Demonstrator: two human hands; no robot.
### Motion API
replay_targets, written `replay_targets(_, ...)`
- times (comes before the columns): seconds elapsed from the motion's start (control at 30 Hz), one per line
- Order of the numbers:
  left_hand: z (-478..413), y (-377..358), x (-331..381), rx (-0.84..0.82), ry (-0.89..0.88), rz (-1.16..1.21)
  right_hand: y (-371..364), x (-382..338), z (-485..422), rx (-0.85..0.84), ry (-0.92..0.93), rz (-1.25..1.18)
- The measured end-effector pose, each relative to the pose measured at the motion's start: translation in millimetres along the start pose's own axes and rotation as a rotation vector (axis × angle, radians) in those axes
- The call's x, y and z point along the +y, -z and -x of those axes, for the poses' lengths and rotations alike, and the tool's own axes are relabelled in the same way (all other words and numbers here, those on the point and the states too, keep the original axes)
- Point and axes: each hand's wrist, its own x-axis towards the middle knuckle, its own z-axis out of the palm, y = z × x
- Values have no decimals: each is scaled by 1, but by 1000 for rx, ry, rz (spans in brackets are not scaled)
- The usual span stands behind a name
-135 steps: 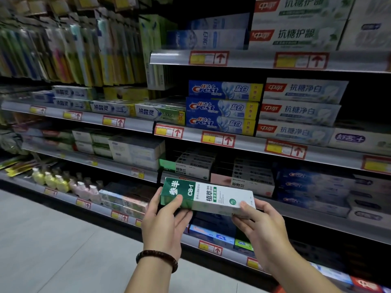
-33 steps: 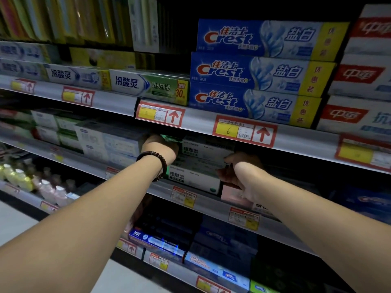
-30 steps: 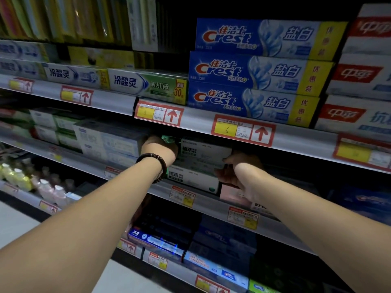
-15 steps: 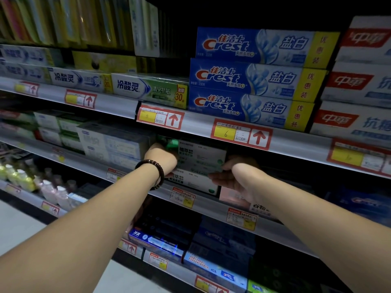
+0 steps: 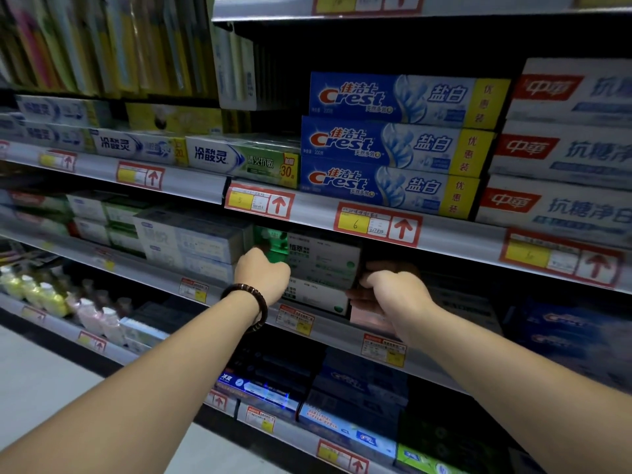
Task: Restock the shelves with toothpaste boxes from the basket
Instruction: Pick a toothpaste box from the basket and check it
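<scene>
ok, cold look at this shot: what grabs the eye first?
Two bare forearms reach up the middle, the left hand and right hand gripping the ends of a green-and-white toothpaste box that sits atop a matching box on the dim shelf. Directly above, three blue Crest boxes lie stacked flat, with red-and-yellow price tags along the rail beneath them.

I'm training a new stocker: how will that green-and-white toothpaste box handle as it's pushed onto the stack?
Probably stiff: the green-and-white box shows straight edges with the left hand and right hand gripping its ends. It likely slides easily, lying flat on the similar box beneath. It is unlikely to roll, since its faces are flat.
</scene>
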Motion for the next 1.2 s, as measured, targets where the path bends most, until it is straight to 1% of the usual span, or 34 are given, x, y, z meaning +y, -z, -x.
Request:
replay_targets(0.2, 28, 3, 7, -79, 22, 83, 16, 2, 37, 27, 94, 161)
replay_targets(0.3, 43, 4, 11, -93, 1, 115, 21, 6, 52, -37, 82, 159)
replay_targets(0.4, 59, 8, 17, -101, 10, 173, 23, 7, 64, -42, 76, 166)
replay_targets(0.53, 79, 12, 25, -132, 26, 244, 30, 7, 87, -89, 94, 80)
replay_targets(0.7, 114, 15, 38, -151, 35, 300, 45, 0, 118, -80, 127, 83)
replay_targets(0.87, 163, 18, 48, -148, 36, 294, 59, 1, 158, -47, 163, 129)
replay_targets(1.0, 206, 20, 53, -196, 39, 290, 73, 8, 189, -67, 190, 142)
replay_targets(1.2, 272, 25, 63, -238, 4, 300, 101, 14, 233, -42, 215, 114)
